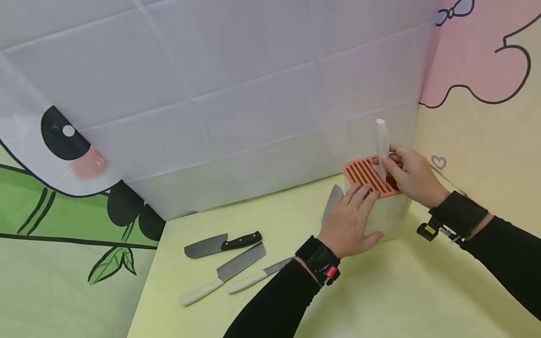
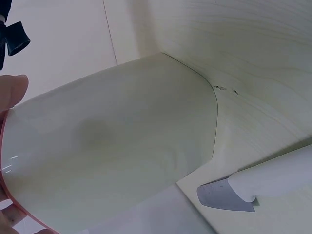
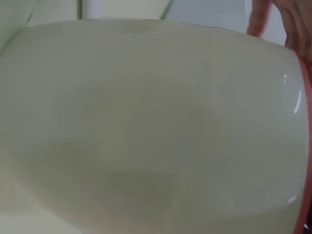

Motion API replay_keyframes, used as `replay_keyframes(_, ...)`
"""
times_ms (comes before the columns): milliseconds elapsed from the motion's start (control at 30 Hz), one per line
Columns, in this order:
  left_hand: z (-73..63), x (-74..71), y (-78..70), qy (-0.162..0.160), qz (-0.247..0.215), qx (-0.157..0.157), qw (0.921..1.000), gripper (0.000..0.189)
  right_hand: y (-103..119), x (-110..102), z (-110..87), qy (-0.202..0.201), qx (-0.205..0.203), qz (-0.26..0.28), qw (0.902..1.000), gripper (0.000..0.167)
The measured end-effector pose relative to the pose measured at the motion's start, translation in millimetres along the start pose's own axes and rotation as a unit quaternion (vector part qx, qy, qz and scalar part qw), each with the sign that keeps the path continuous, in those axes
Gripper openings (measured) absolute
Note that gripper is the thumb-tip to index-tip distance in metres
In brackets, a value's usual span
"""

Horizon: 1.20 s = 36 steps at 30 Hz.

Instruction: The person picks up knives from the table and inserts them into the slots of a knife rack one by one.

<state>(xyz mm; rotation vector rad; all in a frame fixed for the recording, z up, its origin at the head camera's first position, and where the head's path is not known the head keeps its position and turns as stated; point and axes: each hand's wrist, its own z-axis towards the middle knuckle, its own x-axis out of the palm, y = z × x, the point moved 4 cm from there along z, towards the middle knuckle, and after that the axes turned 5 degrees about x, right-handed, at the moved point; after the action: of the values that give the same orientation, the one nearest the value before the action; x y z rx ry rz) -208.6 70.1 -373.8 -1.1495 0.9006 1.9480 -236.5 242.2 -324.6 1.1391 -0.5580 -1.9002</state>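
Note:
My right hand [image 1: 412,173] pinches a knife by its white handle [image 1: 382,141], held upright over the knife block's orange slotted top [image 1: 359,172]. The short bit of blade in sight points down at the slots; its tip is hidden. With fingers stretched out, my left hand [image 1: 347,224] rests on the near left edge of that top. Both wrist views are largely filled by the pale, smooth body of the knife block [image 2: 112,141]. Beside the block lies another knife [image 1: 331,203], partly behind my left hand; the left wrist view shows its white handle [image 2: 278,175].
Left on the yellow table [image 1: 169,281] lie a black-handled knife [image 1: 241,241], a white-handled cleaver [image 1: 241,263] and a narrower white-handled knife [image 1: 249,282], its blade partly under my left sleeve. A pale wall [image 1: 253,141] rises behind, and a printed yellow wall [image 1: 486,155] stands right of the block.

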Motion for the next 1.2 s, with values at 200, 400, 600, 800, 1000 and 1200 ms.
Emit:
replay_keyframes(200,0.3,0.6,0.6,0.000,0.012,0.000,0.9999,0.090,-2.3,1.5,-5.2,-0.002,-0.020,-0.019,0.9996,0.033)
replay_keyframes(400,-0.8,0.5,0.5,0.004,0.018,-0.006,0.9998,0.091,-3.5,5.1,-6.5,-0.002,-0.021,-0.044,0.9988,0.032)
replay_keyframes(600,-0.9,1.7,0.7,0.004,0.019,-0.010,0.9998,0.090,-6.7,7.2,-5.8,0.000,-0.022,-0.091,0.9956,0.028)
replay_keyframes(800,-1.0,2.5,0.9,0.005,0.023,-0.010,0.9997,0.089,-10.2,6.4,-7.3,0.013,0.020,-0.095,0.9952,0.031)
replay_keyframes(1000,-5.0,4.4,-2.5,-0.004,0.018,-0.010,0.9998,0.087,-10.7,9.5,-14.0,0.017,0.020,-0.117,0.9928,0.038)
replay_keyframes(1200,-8.6,3.7,-12.8,-0.018,0.014,-0.014,0.9996,0.085,-5.0,8.3,-23.1,-0.014,-0.011,-0.172,0.9850,0.027)
